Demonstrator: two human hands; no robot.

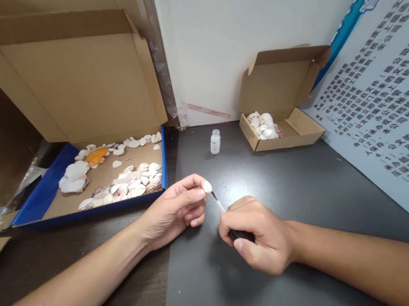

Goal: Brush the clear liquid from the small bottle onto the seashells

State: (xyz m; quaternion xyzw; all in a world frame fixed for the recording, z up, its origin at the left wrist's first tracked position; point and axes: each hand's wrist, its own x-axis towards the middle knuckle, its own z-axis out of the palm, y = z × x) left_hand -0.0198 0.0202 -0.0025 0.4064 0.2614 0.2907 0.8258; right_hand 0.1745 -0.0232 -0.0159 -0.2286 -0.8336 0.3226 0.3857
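Note:
Between thumb and forefinger, my left hand (176, 207) pinches a small white seashell (207, 187). My right hand (259, 232) is wrapped round the black handle of a small applicator brush (219, 204), whose dark tip points up at the shell and seems to touch its lower edge. Behind both hands, a small clear glass bottle (215, 143) with a white label stands uncapped on the dark grey mat (297, 189).
At the left, an open blue-sided cardboard box (96, 211) holds many shells, one of them orange. A smaller open cardboard box (289, 141) with white shells stands at the back right. A printed poster (388, 106) slants along the right side, and a white wall panel (236, 17) rises behind.

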